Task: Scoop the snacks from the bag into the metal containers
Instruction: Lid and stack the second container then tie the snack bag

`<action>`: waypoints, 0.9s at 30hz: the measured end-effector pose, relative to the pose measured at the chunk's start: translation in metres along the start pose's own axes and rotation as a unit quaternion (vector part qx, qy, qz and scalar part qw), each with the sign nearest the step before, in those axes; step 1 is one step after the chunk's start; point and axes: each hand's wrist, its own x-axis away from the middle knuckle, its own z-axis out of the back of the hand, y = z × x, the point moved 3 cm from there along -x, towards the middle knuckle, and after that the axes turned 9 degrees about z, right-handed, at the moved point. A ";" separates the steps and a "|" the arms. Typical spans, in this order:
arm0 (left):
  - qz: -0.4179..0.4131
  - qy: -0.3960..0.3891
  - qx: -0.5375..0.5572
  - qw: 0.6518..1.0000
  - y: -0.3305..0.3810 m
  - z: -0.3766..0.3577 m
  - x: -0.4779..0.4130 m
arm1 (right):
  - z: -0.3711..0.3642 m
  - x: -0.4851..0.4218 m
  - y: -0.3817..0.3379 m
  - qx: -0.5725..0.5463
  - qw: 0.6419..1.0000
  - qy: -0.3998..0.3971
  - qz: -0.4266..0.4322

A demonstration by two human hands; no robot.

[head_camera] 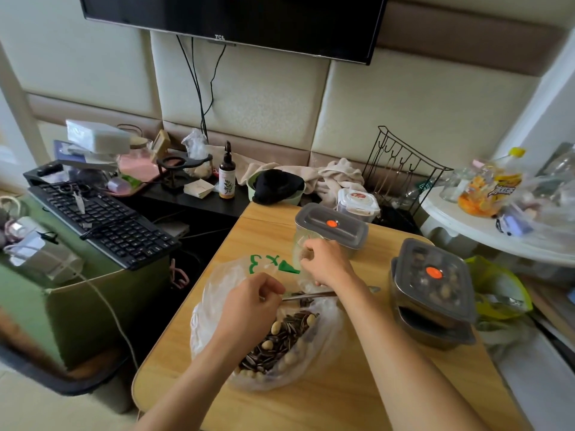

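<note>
A clear plastic bag (217,293) with green print lies open on the wooden table (342,399). It holds striped sunflower seeds and pale nuts (277,340). My left hand (252,303) grips a metal spoon (314,295) over the bag's mouth; the spoon runs to the right under my right wrist. My right hand (323,262) pinches the bag's far edge, right in front of a lidded container (333,228) with a grey lid and orange button. Two stacked metal containers (432,293) stand at the right, the upper one showing snacks through its lid.
A keyboard (102,219) rests on a green box at the left. Bottles, cloths, a white lidded tub (357,200) and a black wire rack (401,169) crowd the back. A yellow-green bag (497,287) and a white round table (466,225) stand at the right.
</note>
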 end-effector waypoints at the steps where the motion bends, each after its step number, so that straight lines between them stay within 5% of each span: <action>1: 0.000 0.000 0.005 1.000 0.001 -0.001 0.000 | 0.001 0.000 0.002 -0.005 1.000 -0.003 -0.004; 7: -0.002 -0.002 0.016 1.000 0.000 -0.006 -0.007 | 0.008 0.003 0.010 -0.070 0.996 -0.044 -0.021; 21: 0.001 -0.005 0.020 1.000 -0.003 -0.011 -0.013 | -0.001 0.009 0.025 -0.365 0.925 0.083 -0.070; 27: 0.003 0.003 0.056 0.998 0.001 -0.008 -0.009 | 0.004 0.031 0.017 -0.368 0.895 0.243 -0.071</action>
